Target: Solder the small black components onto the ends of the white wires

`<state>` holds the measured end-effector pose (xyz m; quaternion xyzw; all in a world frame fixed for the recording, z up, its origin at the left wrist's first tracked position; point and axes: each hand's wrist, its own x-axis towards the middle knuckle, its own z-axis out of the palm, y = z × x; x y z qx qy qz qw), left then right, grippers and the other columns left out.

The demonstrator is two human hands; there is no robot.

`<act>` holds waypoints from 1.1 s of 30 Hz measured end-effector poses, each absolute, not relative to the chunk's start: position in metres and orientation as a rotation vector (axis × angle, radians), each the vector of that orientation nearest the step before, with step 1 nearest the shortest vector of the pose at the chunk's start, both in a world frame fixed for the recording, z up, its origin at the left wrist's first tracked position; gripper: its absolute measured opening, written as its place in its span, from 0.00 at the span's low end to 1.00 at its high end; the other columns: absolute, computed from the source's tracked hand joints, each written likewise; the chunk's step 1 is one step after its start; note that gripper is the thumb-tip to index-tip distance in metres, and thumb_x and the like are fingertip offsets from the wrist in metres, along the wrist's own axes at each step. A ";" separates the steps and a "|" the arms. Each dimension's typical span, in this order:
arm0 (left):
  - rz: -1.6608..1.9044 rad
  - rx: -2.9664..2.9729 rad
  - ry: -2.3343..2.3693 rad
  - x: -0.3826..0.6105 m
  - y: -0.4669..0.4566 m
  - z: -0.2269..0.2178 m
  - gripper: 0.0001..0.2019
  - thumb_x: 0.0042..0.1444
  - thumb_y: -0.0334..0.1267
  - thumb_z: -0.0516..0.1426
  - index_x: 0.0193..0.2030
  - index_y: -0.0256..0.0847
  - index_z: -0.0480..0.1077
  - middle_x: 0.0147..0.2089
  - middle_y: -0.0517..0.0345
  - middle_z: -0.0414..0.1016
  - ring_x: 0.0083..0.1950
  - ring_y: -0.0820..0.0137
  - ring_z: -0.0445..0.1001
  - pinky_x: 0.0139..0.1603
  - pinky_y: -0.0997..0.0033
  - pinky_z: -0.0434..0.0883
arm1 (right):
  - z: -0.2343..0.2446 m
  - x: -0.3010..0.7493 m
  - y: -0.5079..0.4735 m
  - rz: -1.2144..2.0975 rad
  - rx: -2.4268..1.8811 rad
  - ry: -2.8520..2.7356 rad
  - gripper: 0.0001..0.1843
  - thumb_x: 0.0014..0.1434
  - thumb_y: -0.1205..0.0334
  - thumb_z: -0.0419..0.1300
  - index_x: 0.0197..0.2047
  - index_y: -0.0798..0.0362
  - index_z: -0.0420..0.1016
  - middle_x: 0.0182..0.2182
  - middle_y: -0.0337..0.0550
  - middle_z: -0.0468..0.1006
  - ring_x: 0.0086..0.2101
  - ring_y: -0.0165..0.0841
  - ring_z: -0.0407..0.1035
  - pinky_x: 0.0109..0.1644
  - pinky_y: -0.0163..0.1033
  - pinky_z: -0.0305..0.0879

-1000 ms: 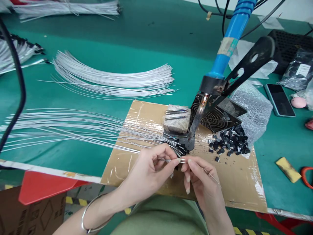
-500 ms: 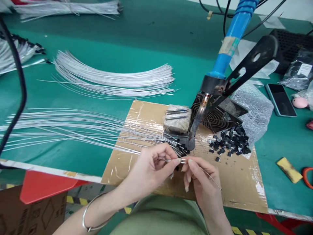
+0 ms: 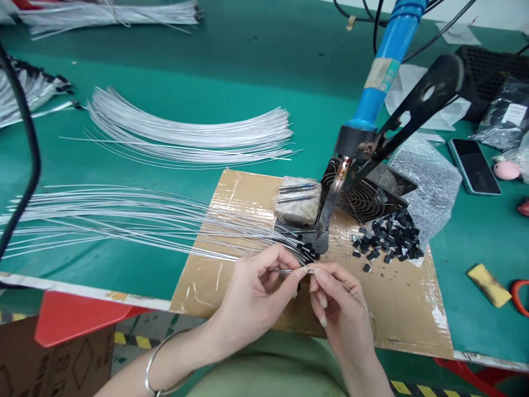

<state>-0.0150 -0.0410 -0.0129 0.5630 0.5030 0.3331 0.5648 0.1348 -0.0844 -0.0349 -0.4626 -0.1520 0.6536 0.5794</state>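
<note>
Both hands meet over the near part of the cardboard sheet [image 3: 231, 193], fingertips almost touching. My left hand [image 3: 256, 298] pinches a thin silvery piece whose far end disappears between the fingers. My right hand [image 3: 343, 303] is closed in a pinch at that piece's tip, and a thin bent wire [image 3: 370, 310] curves out behind its fingers. Just beyond the fingertips lie small black connectors [image 3: 308, 251] on the ends of loose white wires [image 3: 124, 212]. A blue-handled soldering iron [image 3: 374, 91] hangs in a black stand, its tip pointing down beyond my hands.
A pile of small black connectors [image 3: 397, 237] lies to the right, beside a round fan guard [image 3: 359, 193] and bubble wrap [image 3: 430, 176]. A phone [image 3: 474, 165] and a yellow sponge [image 3: 489, 285] are farther right. A thick bundle of white wires [image 3: 190, 132] lies behind.
My right hand's fingers have come slightly closer to my left fingertips, covering more of the small silvery piece. The view has shifted slightly; other things stay in place.
</note>
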 end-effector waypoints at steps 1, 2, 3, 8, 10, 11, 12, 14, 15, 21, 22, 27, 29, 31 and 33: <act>0.795 1.329 1.188 -0.015 -0.042 -0.014 0.08 0.63 0.38 0.64 0.33 0.39 0.77 0.25 0.59 0.76 0.24 0.75 0.67 0.23 0.77 0.61 | -0.035 0.135 -0.085 1.527 -1.085 -0.350 0.12 0.56 0.52 0.78 0.33 0.53 0.89 0.22 0.37 0.76 0.17 0.22 0.56 0.14 0.28 0.57; 0.805 1.330 1.193 -0.015 -0.043 -0.016 0.09 0.63 0.38 0.64 0.33 0.39 0.77 0.25 0.59 0.75 0.24 0.75 0.67 0.23 0.77 0.61 | -0.036 0.134 -0.085 1.525 -1.086 -0.345 0.13 0.56 0.52 0.78 0.33 0.53 0.89 0.22 0.37 0.76 0.17 0.22 0.56 0.14 0.28 0.56; 0.818 1.329 1.200 -0.015 -0.044 -0.017 0.09 0.63 0.38 0.64 0.33 0.39 0.77 0.25 0.60 0.75 0.23 0.75 0.66 0.23 0.77 0.61 | -0.036 0.134 -0.085 1.524 -1.087 -0.339 0.13 0.55 0.51 0.78 0.33 0.53 0.89 0.22 0.37 0.76 0.17 0.22 0.56 0.14 0.28 0.56; 0.873 1.276 1.207 -0.012 -0.046 -0.021 0.10 0.62 0.40 0.68 0.31 0.40 0.76 0.24 0.62 0.73 0.22 0.76 0.65 0.22 0.78 0.60 | -0.036 0.132 -0.086 1.512 -1.092 -0.310 0.13 0.55 0.51 0.79 0.33 0.52 0.89 0.22 0.37 0.76 0.18 0.22 0.56 0.14 0.27 0.55; 0.884 1.252 1.198 -0.010 -0.047 -0.022 0.10 0.62 0.40 0.68 0.31 0.40 0.76 0.23 0.61 0.73 0.23 0.75 0.65 0.22 0.78 0.61 | -0.036 0.131 -0.086 1.503 -1.094 -0.300 0.13 0.55 0.51 0.79 0.33 0.52 0.89 0.22 0.37 0.77 0.18 0.22 0.57 0.14 0.27 0.55; 0.887 1.243 1.196 -0.009 -0.047 -0.022 0.10 0.62 0.40 0.67 0.31 0.40 0.76 0.23 0.61 0.73 0.23 0.75 0.65 0.22 0.78 0.61 | -0.035 0.130 -0.086 1.497 -1.094 -0.294 0.13 0.55 0.51 0.79 0.33 0.52 0.89 0.22 0.37 0.77 0.18 0.22 0.57 0.14 0.26 0.55; 0.891 1.236 1.196 -0.008 -0.047 -0.022 0.10 0.62 0.39 0.67 0.31 0.40 0.76 0.23 0.61 0.73 0.23 0.76 0.65 0.22 0.78 0.61 | -0.035 0.129 -0.086 1.492 -1.094 -0.287 0.13 0.55 0.51 0.79 0.33 0.52 0.89 0.22 0.38 0.77 0.17 0.22 0.57 0.14 0.26 0.56; 0.894 1.219 1.192 -0.006 -0.047 -0.021 0.09 0.62 0.39 0.66 0.32 0.39 0.75 0.23 0.61 0.74 0.23 0.76 0.65 0.22 0.78 0.61 | -0.033 0.128 -0.085 1.485 -1.086 -0.281 0.12 0.55 0.51 0.79 0.33 0.52 0.90 0.22 0.38 0.78 0.17 0.21 0.58 0.14 0.25 0.57; 0.897 1.210 1.188 -0.006 -0.046 -0.020 0.09 0.62 0.38 0.65 0.32 0.39 0.75 0.23 0.60 0.75 0.23 0.76 0.65 0.22 0.78 0.61 | -0.033 0.128 -0.085 1.489 -1.079 -0.281 0.12 0.54 0.51 0.80 0.33 0.51 0.90 0.22 0.38 0.78 0.17 0.21 0.58 0.14 0.25 0.58; 0.976 1.201 1.179 -0.006 -0.042 -0.015 0.07 0.61 0.34 0.65 0.32 0.39 0.76 0.24 0.60 0.77 0.23 0.76 0.68 0.23 0.81 0.64 | -0.036 0.133 -0.089 1.512 -1.055 -0.349 0.14 0.60 0.47 0.77 0.41 0.48 0.93 0.28 0.40 0.83 0.19 0.22 0.68 0.19 0.25 0.69; 0.986 1.203 1.179 -0.006 -0.042 -0.014 0.07 0.61 0.34 0.65 0.31 0.39 0.76 0.24 0.60 0.77 0.23 0.77 0.68 0.23 0.81 0.65 | -0.038 0.134 -0.091 1.505 -1.068 -0.372 0.12 0.61 0.49 0.77 0.41 0.47 0.93 0.28 0.40 0.84 0.19 0.22 0.70 0.20 0.25 0.71; 1.024 1.227 1.157 -0.004 -0.042 -0.013 0.06 0.60 0.31 0.65 0.31 0.39 0.77 0.24 0.61 0.79 0.23 0.77 0.71 0.24 0.83 0.68 | -0.045 0.135 -0.094 1.416 -1.114 -0.455 0.06 0.62 0.53 0.77 0.40 0.45 0.92 0.28 0.38 0.85 0.18 0.23 0.73 0.20 0.26 0.73; 1.036 1.239 1.143 -0.004 -0.042 -0.012 0.06 0.59 0.30 0.65 0.30 0.39 0.78 0.25 0.60 0.80 0.24 0.77 0.72 0.24 0.83 0.69 | -0.044 0.135 -0.094 1.400 -1.118 -0.471 0.06 0.62 0.53 0.77 0.40 0.45 0.92 0.28 0.38 0.86 0.18 0.24 0.73 0.20 0.27 0.73; 1.034 1.248 1.146 -0.004 -0.042 -0.011 0.06 0.59 0.30 0.65 0.30 0.39 0.78 0.25 0.60 0.80 0.23 0.77 0.72 0.24 0.83 0.69 | -0.042 0.134 -0.093 1.393 -1.129 -0.477 0.06 0.62 0.53 0.77 0.40 0.45 0.93 0.28 0.39 0.86 0.18 0.25 0.73 0.20 0.28 0.74; 1.023 1.255 1.160 -0.004 -0.042 -0.012 0.06 0.60 0.30 0.65 0.30 0.39 0.78 0.24 0.60 0.80 0.22 0.77 0.71 0.23 0.82 0.68 | -0.041 0.134 -0.093 1.388 -1.141 -0.482 0.06 0.62 0.53 0.77 0.39 0.45 0.93 0.28 0.39 0.86 0.19 0.26 0.73 0.20 0.29 0.74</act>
